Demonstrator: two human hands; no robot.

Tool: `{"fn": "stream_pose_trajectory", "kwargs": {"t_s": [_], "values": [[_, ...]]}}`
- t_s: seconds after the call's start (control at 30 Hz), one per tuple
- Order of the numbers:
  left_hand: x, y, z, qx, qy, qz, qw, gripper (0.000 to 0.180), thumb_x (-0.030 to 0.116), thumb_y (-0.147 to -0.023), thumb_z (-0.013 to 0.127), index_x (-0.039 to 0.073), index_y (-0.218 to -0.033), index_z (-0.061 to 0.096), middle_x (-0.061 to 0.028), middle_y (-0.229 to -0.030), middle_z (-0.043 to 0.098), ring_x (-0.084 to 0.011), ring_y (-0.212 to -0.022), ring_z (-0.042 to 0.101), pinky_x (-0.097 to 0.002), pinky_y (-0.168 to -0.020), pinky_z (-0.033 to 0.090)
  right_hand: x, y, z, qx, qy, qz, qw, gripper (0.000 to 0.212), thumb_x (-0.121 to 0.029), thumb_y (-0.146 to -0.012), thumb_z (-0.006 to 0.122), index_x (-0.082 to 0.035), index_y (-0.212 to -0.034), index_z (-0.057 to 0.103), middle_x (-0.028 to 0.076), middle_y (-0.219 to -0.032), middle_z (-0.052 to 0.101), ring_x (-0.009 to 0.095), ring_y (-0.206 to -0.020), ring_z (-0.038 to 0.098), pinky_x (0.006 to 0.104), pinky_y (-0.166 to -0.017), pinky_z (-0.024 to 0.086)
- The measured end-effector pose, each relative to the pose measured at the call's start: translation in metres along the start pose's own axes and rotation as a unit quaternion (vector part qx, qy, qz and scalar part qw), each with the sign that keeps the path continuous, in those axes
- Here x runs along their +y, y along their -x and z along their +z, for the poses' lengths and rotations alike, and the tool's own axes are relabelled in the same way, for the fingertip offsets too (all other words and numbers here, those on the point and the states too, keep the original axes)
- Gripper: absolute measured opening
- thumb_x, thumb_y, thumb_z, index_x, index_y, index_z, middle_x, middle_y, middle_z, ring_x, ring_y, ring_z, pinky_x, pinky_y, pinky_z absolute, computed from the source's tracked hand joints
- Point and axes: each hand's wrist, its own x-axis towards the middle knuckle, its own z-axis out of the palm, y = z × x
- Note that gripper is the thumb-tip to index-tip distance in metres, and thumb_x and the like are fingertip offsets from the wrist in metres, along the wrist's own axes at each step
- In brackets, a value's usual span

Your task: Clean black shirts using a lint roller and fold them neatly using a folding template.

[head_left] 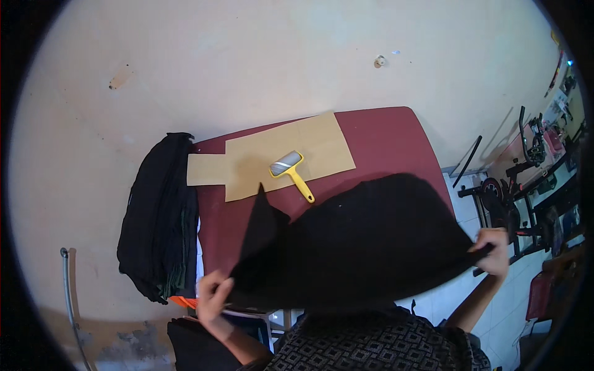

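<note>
Your left hand [213, 295] and right hand [493, 252] grip opposite ends of the black fabric sheet [359, 241] at lower centre, whose loose edge, clearance hard to judge, could, if swung, knock the yellow-handled grey roller [288, 166].

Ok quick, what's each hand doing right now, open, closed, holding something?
Left hand: closed, gripping the black cloth at its near left edge.
Right hand: closed, gripping the same cloth's right end.

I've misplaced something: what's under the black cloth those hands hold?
Maroon tabletop disappears beneath the black cloth, showing beyond its far edge; anything else there is covered.
</note>
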Motion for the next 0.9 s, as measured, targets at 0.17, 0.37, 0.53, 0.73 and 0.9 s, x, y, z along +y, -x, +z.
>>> {"fn": "stream_pose_trajectory", "kwargs": {"t_s": [0.17, 0.37, 0.53, 0.73, 0.9], "values": [[-0.08, 0.004, 0.093, -0.18, -0.064, -0.254, 0.948, 0.022, 0.022, -0.08, 0.059, 0.001, -0.074, 0.057, -0.0041, -0.064, 0.053, -0.0091, -0.062, 0.048, -0.0236, -0.056, 0.039, 0.097, 0.069, 0.074, -0.233, 0.038, 0.362, 0.902, 0.033, -0.025, -0.059, 0.075, -0.002, -0.074, 0.057, 0.008, -0.059, 0.054, 0.021, -0.055, 0.054, 0.0301, -0.051, 0.042], [-0.109, -0.054, 0.147, -0.154, 0.144, -0.207, 0.956, 0.024, 0.022, -0.082, 0.058, 0.001, -0.094, 0.055, -0.0046, -0.08, 0.057, -0.0096, -0.071, 0.052, -0.026, -0.065, 0.044, 0.095, 0.052, 0.137, -0.196, 0.018, 0.287, 0.938, 0.031, -0.027, -0.071, 0.066, -0.001, -0.087, 0.057, 0.014, -0.084, 0.055, 0.028, -0.079, 0.055, 0.0359, -0.068, 0.045], [-0.161, -0.143, 0.227, 0.025, 0.039, -0.174, 0.984, 0.045, 0.034, -0.074, 0.066, -0.001, -0.099, 0.051, -0.0123, -0.088, 0.057, -0.0218, -0.081, 0.057, -0.0314, -0.072, 0.045, 0.073, 0.024, 0.188, -0.235, 0.022, 0.141, 0.961, 0.026, -0.025, -0.072, 0.064, -0.004, -0.087, 0.058, 0.014, -0.086, 0.055, 0.03, -0.086, 0.052, 0.0369, -0.075, 0.042], [-0.161, -0.192, 0.264, 0.077, -0.108, -0.246, 0.96, 0.067, 0.045, -0.062, 0.071, -0.003, -0.1, 0.045, -0.0191, -0.091, 0.056, -0.0321, -0.088, 0.058, -0.0402, -0.075, 0.045, 0.061, 0.033, 0.214, -0.284, -0.116, 0.189, 0.933, 0.023, -0.019, -0.076, 0.064, -0.003, -0.091, 0.057, 0.015, -0.09, 0.053, 0.028, -0.087, 0.053, 0.0348, -0.074, 0.042], [-0.165, -0.18, 0.237, 0.148, 0.065, -0.23, 0.96, 0.037, 0.02, -0.076, 0.058, -0.001, -0.103, 0.043, -0.0171, -0.08, 0.058, -0.0295, -0.078, 0.06, -0.0375, -0.067, 0.048, 0.07, 0.018, 0.228, -0.236, -0.165, 0.23, 0.93, 0.013, -0.01, -0.077, 0.062, -0.005, -0.088, 0.057, 0.006, -0.081, 0.055, 0.011, -0.07, 0.054, 0.0234, -0.063, 0.044]]}}
